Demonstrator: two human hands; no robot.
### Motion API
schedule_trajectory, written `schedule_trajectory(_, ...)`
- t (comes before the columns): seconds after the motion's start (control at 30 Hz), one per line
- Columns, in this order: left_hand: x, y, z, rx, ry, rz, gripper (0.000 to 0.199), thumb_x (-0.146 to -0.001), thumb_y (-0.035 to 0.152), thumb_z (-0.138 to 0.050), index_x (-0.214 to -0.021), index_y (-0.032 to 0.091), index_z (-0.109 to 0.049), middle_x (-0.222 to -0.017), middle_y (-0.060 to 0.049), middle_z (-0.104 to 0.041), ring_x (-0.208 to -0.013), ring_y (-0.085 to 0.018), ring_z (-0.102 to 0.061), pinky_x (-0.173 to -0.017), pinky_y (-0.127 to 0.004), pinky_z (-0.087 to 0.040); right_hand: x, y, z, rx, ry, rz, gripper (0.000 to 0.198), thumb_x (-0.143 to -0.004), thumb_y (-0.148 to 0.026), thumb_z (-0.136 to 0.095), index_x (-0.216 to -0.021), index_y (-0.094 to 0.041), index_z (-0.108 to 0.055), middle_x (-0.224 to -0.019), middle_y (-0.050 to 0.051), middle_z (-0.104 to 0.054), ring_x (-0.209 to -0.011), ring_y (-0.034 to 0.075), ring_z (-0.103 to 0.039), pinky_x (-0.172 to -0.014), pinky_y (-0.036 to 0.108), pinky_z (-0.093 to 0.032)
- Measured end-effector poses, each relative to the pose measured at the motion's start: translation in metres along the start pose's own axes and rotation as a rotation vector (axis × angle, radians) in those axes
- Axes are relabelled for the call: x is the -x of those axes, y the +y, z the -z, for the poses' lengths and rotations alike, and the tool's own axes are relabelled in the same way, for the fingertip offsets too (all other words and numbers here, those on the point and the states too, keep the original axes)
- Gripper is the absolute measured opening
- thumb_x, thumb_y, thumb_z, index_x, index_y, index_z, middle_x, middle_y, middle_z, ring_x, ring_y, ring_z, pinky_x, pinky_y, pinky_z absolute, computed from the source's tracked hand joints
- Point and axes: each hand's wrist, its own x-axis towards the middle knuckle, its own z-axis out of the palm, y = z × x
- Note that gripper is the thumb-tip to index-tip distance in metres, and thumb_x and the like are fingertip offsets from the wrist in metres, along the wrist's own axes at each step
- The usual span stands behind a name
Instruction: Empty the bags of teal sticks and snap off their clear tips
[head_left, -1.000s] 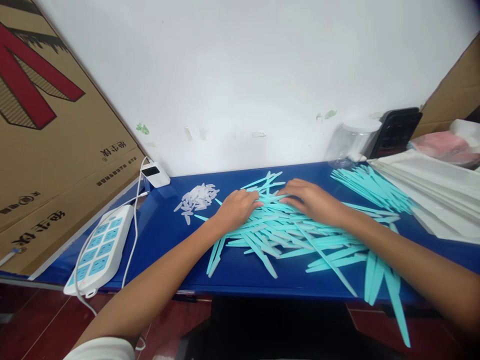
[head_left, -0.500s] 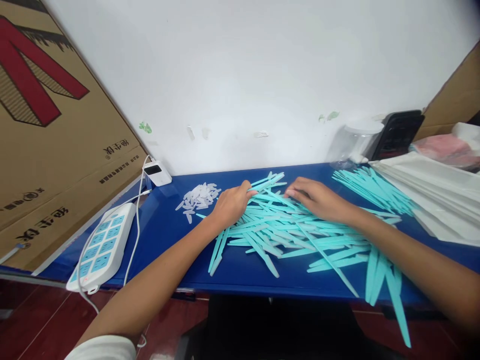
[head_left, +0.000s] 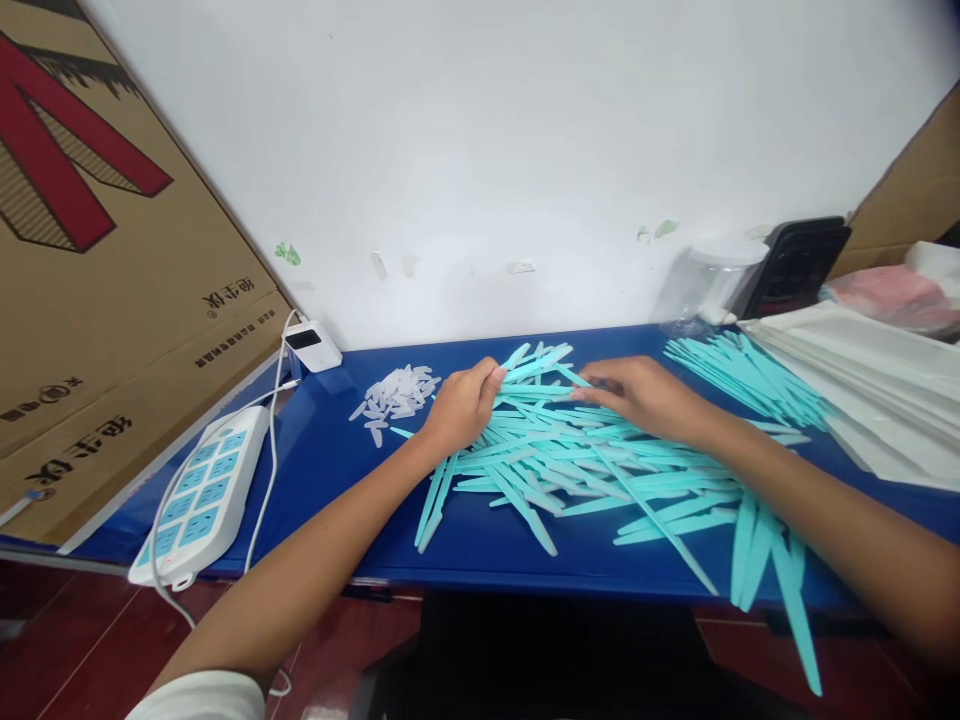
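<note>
power strip (head_left: pixel 204 498), cardboard box (head_left: pixel 135 320), lidded jar (head_left: pixel 716 282)

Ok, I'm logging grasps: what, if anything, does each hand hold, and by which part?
The left hand holds teal sticks by their left ends. The right hand is at the right end of another stick; whether it pinches it cannot be told.

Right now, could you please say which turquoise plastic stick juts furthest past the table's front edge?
The turquoise stick at the near right end of the central pile; its tip sits lowest of all in view.
</note>
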Motion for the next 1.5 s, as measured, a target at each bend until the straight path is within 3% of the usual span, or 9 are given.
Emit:
schedule_trajectory(0.13, 0.001, 0.005, -0.003, 0.05, -0.01, 0.025, 0.044, -0.114, 0.051, -0.03, -0.086, 0.023, -0.05, -0.067, 0.003, -0.049, -0.06, -0.016, -0.048, -0.064, -0.03, -0.034, 0.001, -0.006, -0.001, -0.072, 0.007, 0.072, 0.049, -0.103, -0.063, -0.053, -0.1, -0.022, -0.079, -0.085, 0.008, -0.074, -0.067, 0.019, -0.059, -0.063, 0.033, -0.041)
schedule_trajectory(0.3, 0.002, 0.008, -0.005, 0.083, 0.006, 0.078, 0.046, -0.114, 0.052, -0.028, -0.083, 0.024, -0.046, -0.067, 0.002, -0.053, -0.061, -0.017, -0.05, -0.064, -0.03, -0.036, 0.0, -0.013, -0.003, -0.203, 0.017, -0.054, 0.05, -0.101, -0.065, -0.055, -0.097, -0.022, -0.082, -0.097, 0.007, -0.08, -0.074, 0.021, -0.066, -0.066, 0.033, -0.046)
schedule_trajectory(0.5, 0.003, 0.013, -0.006, -0.069, 0.176, 0.047, 0.043, -0.115, 0.046, -0.028, -0.085, 0.023, -0.05, -0.085, -0.004, -0.067, -0.086, -0.021, -0.061, -0.08, -0.034, -0.043, 0.0, -0.019, -0.004, -0.33, -0.061, -0.108, 0.051, -0.1, -0.065, -0.057, -0.12, -0.022, -0.078, -0.107, 0.007, -0.081, -0.059, 0.013, -0.052, -0.058, 0.031, -0.042)
schedule_trajectory(0.6, 0.005, 0.019, -0.01, -0.024, 0.146, 0.06, 0.041, -0.115, 0.047, -0.026, -0.091, 0.024, -0.05, -0.088, -0.003, -0.07, -0.083, -0.021, -0.062, -0.075, -0.033, -0.042, 0.0, -0.02, -0.008, -0.396, -0.041, -0.104, 0.052, -0.099, -0.064, -0.059, -0.123, -0.021, -0.075, -0.107, 0.009, -0.08, -0.064, 0.014, -0.057, -0.057, 0.029, -0.042)
schedule_trajectory(0.8, 0.009, 0.026, -0.017, -0.006, -0.006, 0.085, 0.036, -0.114, 0.049, -0.029, -0.089, 0.026, -0.039, -0.063, 0.004, -0.043, -0.057, -0.019, -0.047, -0.058, -0.032, -0.024, 0.0, -0.016, -0.013, -0.458, 0.01, -0.114, 0.054, -0.098, -0.067, -0.059, -0.119, -0.021, -0.076, -0.089, 0.006, -0.076, -0.061, 0.016, -0.057, -0.054, 0.029, -0.044)
schedule_trajectory(0.97, 0.009, 0.023, -0.009, 0.063, 0.125, 0.14, 0.037, -0.114, 0.047, -0.031, -0.086, 0.025, -0.04, -0.064, 0.004, -0.037, -0.056, -0.016, -0.039, -0.06, -0.031, -0.025, -0.001, -0.016, 0.0, -0.313, 0.166, -0.17, 0.062, -0.102, -0.071, -0.047, -0.101, -0.019, -0.08, -0.068, 0.004, -0.064, -0.058, 0.017, -0.056, -0.058, 0.031, -0.044)
schedule_trajectory(1.07, 0.006, 0.018, -0.008, 0.238, 0.163, 0.171, 0.042, -0.113, 0.051, -0.034, -0.087, 0.022, -0.048, -0.067, 0.004, -0.04, -0.06, -0.014, -0.04, -0.06, -0.029, -0.029, 0.0, -0.013, 0.005, -0.177, 0.23, -0.089, 0.06, -0.107, -0.065, -0.041, -0.095, -0.019, -0.078, -0.079, 0.007, -0.071, -0.064, 0.017, -0.06, -0.062, 0.031, -0.044)
schedule_trajectory(1.27, 0.004, 0.021, -0.019, 0.707, -0.035, 0.289, 0.047, -0.109, 0.061, -0.036, -0.093, 0.02, -0.051, -0.066, 0.007, -0.037, -0.05, -0.01, -0.032, -0.051, -0.026, -0.03, 0.004, -0.014, -0.001, 0.531, 0.136, 0.226, 0.037, -0.11, -0.041, -0.049, -0.123, -0.021, -0.078, -0.08, 0.006, -0.071, -0.066, 0.018, -0.061, -0.055, 0.029, -0.028)
schedule_trajectory(1.5, 0.013, 0.034, -0.023, 0.395, -0.048, 0.14, 0.042, -0.113, 0.055, -0.03, -0.091, 0.022, -0.046, -0.072, 0.002, -0.059, -0.061, -0.015, -0.054, -0.062, -0.029, -0.038, 0.006, -0.036, -0.022, 0.825, 0.141, 0.401, 0.028, -0.108, -0.019, -0.051, -0.119, -0.008, -0.075, -0.084, 0.01, -0.071, -0.076, 0.02, -0.059, -0.052, 0.034, -0.018)
